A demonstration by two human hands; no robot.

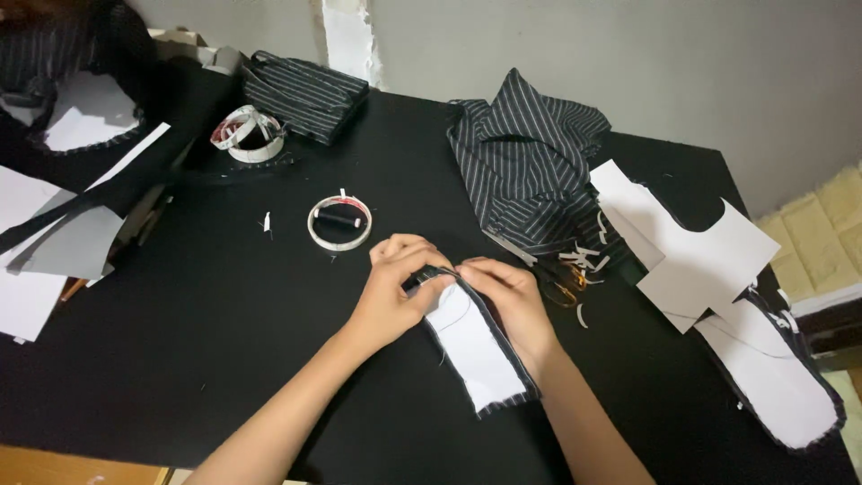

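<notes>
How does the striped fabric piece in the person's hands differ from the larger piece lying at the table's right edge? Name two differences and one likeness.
1. The held piece is narrow and roughly rectangular; the right-hand piece is larger with a rounded end.
2. The held piece is pinched at its top by the left hand and right hand; the right-hand piece lies untouched.
Both show white lining edged with dark striped cloth.

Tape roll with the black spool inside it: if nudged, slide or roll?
The tape roll lies flat on the black table, so it would probably slide. The black thread spool inside lies on its side, so it may roll. Both look light.
</notes>
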